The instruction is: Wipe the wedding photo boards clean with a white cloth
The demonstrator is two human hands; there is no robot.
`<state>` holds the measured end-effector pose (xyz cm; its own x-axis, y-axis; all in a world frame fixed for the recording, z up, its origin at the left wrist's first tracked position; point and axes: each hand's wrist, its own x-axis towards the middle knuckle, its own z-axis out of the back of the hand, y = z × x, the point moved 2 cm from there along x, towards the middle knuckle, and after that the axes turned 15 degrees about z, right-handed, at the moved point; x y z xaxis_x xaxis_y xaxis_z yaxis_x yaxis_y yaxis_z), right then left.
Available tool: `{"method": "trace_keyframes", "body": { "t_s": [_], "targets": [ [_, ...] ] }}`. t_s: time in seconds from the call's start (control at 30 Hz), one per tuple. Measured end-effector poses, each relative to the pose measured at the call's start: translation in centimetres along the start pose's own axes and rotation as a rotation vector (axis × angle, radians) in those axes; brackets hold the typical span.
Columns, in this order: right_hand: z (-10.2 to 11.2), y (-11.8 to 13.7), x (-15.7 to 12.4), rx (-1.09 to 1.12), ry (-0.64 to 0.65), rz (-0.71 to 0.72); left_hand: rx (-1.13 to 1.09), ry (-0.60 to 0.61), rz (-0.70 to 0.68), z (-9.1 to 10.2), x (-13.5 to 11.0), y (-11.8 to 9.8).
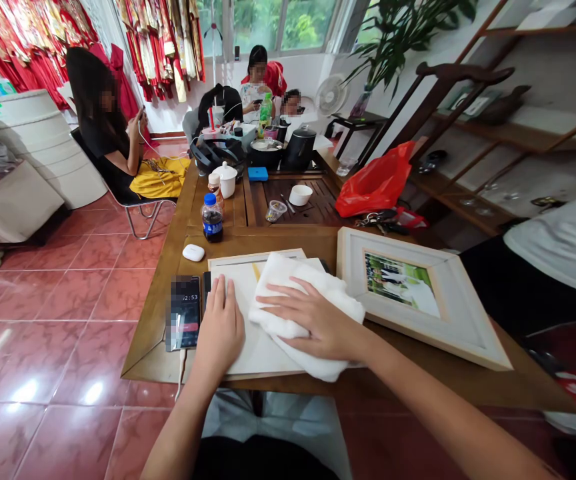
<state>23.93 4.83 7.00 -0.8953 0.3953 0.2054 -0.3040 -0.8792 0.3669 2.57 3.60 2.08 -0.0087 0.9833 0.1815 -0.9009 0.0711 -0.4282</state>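
My left hand (222,327) lies flat on the left side of a pale, light-edged panel (243,357), fingers stretched out. My right hand (313,320) rests palm down on a bunched white cloth (278,273), its fingers spread across the top. Much of the panel's right part is hidden beneath the cloth. A thin yellowish strip (256,271) shows at the cloth's upper left edge. Right of the cloth, a light wooden picture frame (473,327) with a photo (401,280) in its middle lies at a tilt. Close to my left hand is a phone (185,313) with a cable plugged in.
On the wooden table (148,353) stand a blue-capped bottle (213,220), a white earbud case (193,253), a white lidded cup (226,180) and a white bowl (301,195). A red plastic bag (378,180) lies behind the frame. Other people sit beyond; one stands at right.
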Motion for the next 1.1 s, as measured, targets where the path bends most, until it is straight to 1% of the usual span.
{"method": "trace_keyframes", "body": {
  "t_s": [0.17,0.27,0.37,0.47,0.57,0.7,0.77,0.87,1.0,1.1],
  "targets": [
    [-0.6,2.2,-1.8,0.035,0.068,0.119,0.004,0.005,0.014,0.2,0.0,-0.1],
    [-0.5,2.3,-2.2,0.096,0.035,0.121,0.024,0.002,0.007,0.3,0.0,-0.2],
    [-0.3,1.4,-1.8,0.092,-0.081,0.011,0.041,-0.017,-0.002,0.4,-0.1,-0.3],
    [-0.2,-0.1,-0.6,0.032,-0.172,-0.098,0.051,-0.036,-0.008,0.4,-0.1,-0.3],
    [0.0,-2.0,1.2,-0.017,-0.217,-0.154,0.059,-0.032,-0.020,0.2,-0.1,-0.1],
    [0.4,-4.2,3.4,-0.044,-0.230,-0.163,0.035,-0.038,-0.027,-0.1,-0.1,0.1],
    [0.5,-4.7,3.9,-0.037,-0.206,-0.135,0.026,-0.038,-0.022,-0.1,-0.1,0.1],
    [0.5,-4.5,4.1,-0.026,-0.127,-0.057,0.031,-0.019,-0.011,-0.1,-0.1,0.0],
    [0.4,-3.3,3.6,-0.010,-0.019,0.033,0.027,0.001,-0.004,0.0,0.0,0.0],
    [0.1,-2.0,3.0,0.009,0.024,0.091,0.029,0.010,-0.013,-0.1,-0.1,0.2]
  ]
}}
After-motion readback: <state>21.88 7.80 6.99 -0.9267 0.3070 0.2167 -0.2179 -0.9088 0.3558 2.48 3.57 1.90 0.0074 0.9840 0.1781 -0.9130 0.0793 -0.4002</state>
